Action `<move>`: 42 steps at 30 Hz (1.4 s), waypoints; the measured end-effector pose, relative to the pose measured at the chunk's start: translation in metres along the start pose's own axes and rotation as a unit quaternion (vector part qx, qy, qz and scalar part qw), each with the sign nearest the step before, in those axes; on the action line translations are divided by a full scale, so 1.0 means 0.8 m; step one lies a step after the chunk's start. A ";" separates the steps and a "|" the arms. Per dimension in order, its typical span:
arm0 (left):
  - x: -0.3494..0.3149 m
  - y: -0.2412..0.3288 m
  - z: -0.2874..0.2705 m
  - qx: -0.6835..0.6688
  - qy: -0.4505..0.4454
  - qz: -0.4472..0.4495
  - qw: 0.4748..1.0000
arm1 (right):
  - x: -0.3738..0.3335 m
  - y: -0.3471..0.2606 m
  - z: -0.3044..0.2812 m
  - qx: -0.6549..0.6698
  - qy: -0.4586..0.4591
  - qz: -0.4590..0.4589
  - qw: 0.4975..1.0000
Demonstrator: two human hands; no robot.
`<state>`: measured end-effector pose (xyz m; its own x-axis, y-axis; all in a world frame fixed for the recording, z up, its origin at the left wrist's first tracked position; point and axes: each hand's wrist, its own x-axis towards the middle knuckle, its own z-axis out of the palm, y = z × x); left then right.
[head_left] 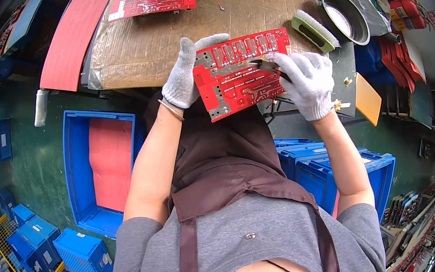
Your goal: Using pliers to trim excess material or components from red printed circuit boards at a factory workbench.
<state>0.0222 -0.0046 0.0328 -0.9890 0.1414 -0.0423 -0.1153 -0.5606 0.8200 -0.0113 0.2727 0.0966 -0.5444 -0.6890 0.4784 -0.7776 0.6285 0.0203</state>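
My left hand (184, 78), in a white knit glove, grips a red circuit board (243, 84) by its left edge. The board is tilted a little, its solder side with silvery tracks facing up, in front of my apron and close to the bench edge. My right hand (308, 82), gloved too, is closed around a pair of dark-jawed side cutters (263, 64). Their tip points left over the upper right part of the board; whether it touches is hard to tell. Most of the handles are hidden in my palm.
More red circuit boards (152, 2) lie on the cardboard-covered bench (143, 51). At its right are a green brush (314, 30) and a metal bowl (344, 15). A blue crate (74, 174) with a red sheet stands at left; more blue crates (304, 173) sit at right.
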 end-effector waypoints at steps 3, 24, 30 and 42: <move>-0.004 0.000 -0.002 -0.016 -0.003 0.000 1.000 | -0.015 0.001 -0.023 0.016 0.025 0.067 0.997; 0.006 -0.013 -0.012 -0.046 0.022 -0.006 0.999 | -0.204 0.046 -0.118 -0.253 -0.265 0.312 0.877; -0.003 -0.007 -0.017 -0.048 0.024 0.001 0.999 | -0.199 0.051 -0.114 -0.304 -0.250 0.302 0.868; -0.001 -0.004 -0.006 -0.023 -0.006 0.009 1.000 | -0.024 -0.036 -0.082 0.003 -0.135 0.167 0.977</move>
<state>0.0229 -0.0065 0.0273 -0.9898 0.1413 -0.0205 -0.1021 -0.5999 0.7936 0.0426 0.2917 0.1445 -0.8300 -0.5171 0.2091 -0.5445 0.8324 -0.1031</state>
